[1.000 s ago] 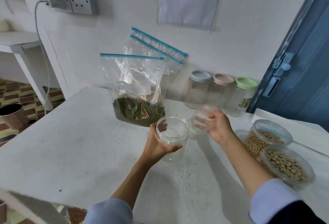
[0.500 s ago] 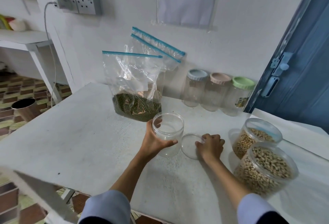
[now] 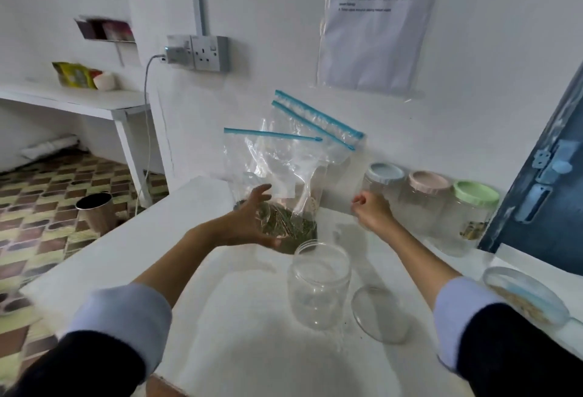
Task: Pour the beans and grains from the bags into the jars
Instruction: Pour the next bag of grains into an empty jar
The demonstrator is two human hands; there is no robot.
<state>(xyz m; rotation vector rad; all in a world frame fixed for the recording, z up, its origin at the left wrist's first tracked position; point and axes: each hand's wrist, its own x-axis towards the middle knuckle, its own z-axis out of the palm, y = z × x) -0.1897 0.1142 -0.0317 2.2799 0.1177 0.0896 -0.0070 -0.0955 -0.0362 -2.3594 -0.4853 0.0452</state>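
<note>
head view: our left hand (image 3: 252,221) spread loose against the clear zip bag of green beans (image 3: 277,188) at the wall, right hand (image 3: 372,207) loosely curled, holding nothing. open clear plastic jar (image 3: 318,286) stood nearby; next we'd need to grip and unzip the bag.

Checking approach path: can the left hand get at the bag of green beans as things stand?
Probably yes. The left hand, fingers spread, is right at the bag of green beans with nothing between; the open jar stands nearer and to the right.
</note>
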